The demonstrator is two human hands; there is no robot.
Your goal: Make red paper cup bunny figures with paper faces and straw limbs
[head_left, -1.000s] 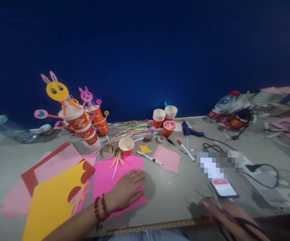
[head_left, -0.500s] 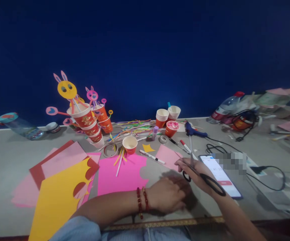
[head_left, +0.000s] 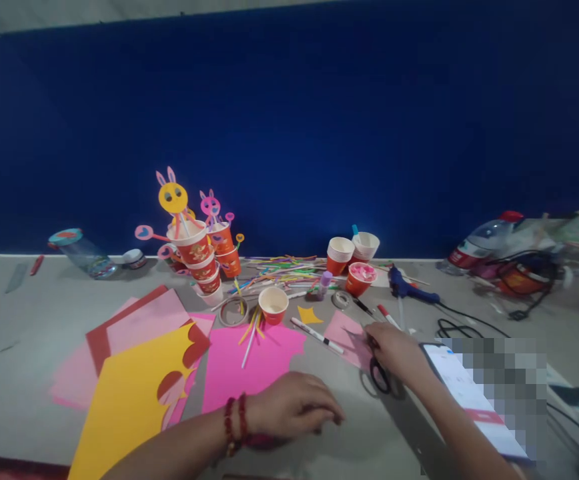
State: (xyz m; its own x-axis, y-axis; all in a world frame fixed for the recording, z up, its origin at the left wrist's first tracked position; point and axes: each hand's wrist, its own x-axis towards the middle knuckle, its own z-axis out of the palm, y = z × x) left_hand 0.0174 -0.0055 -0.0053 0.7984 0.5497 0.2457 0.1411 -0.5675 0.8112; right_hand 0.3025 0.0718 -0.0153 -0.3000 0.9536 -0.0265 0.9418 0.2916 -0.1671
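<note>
My left hand [head_left: 297, 407] is just over the table by the lower edge of a magenta sheet [head_left: 249, 360]. Its fingers are loosely bent and apart, with nothing visible in them. Black-handled scissors [head_left: 380, 377] are under my right hand [head_left: 394, 347], whose fingers close round them. The blades point left over a small light pink sheet [head_left: 337, 333]. A black-and-white marker [head_left: 319, 336] and a yellow paper scrap [head_left: 309, 315] lie to the left of that sheet. An orange paper cup [head_left: 273, 307] stands beyond the magenta sheet, with short straws beside it.
Cup figures with bunny faces [head_left: 173, 198] stand at back left. Yellow card [head_left: 119, 393] and other sheets overlap at left. Straws, cups, tape and a blue glue gun [head_left: 412, 288] line the back. A lit phone [head_left: 474, 407] and cables lie at right, near a bottle [head_left: 484, 243].
My right hand has brought the scissors down toward the pink sheet, their blades now turned left. My left hand has drawn away to the left. The view has tilted up and shifted left.
</note>
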